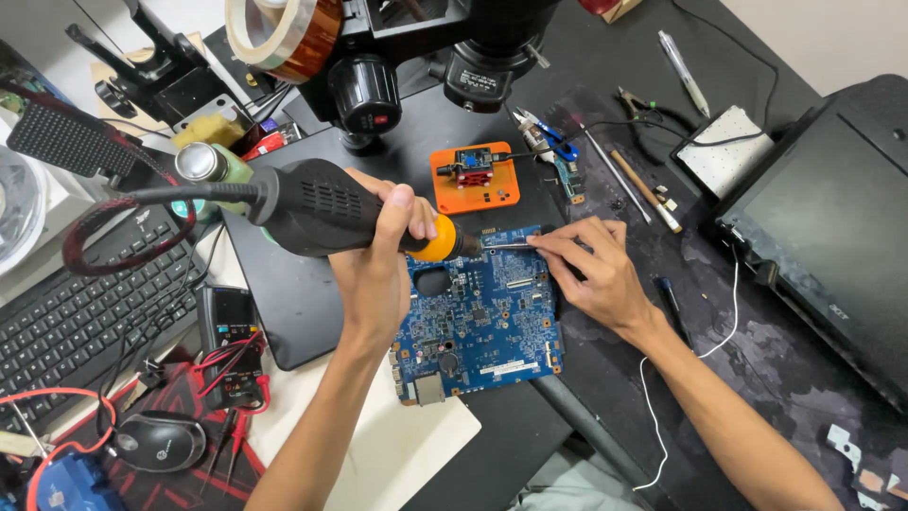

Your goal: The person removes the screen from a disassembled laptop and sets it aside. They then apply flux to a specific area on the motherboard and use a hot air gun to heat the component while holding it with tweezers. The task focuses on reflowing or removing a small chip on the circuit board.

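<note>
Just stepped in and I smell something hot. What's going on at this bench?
A person is working on a blue circuit board lying on the dark mat below a microscope. The left hand grips a black hot-air tool, its orange nozzle end aimed at the board's top edge. The right hand holds thin tweezers to that same spot. A keyboard and a multimeter sit off to the left.

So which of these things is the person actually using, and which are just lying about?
In use:
left hand, gripping the black hot-air tool
right hand, holding tweezers
blue circuit board

Lying about:
keyboard
mouse
orange holder
tape roll
pen
laptop
</note>
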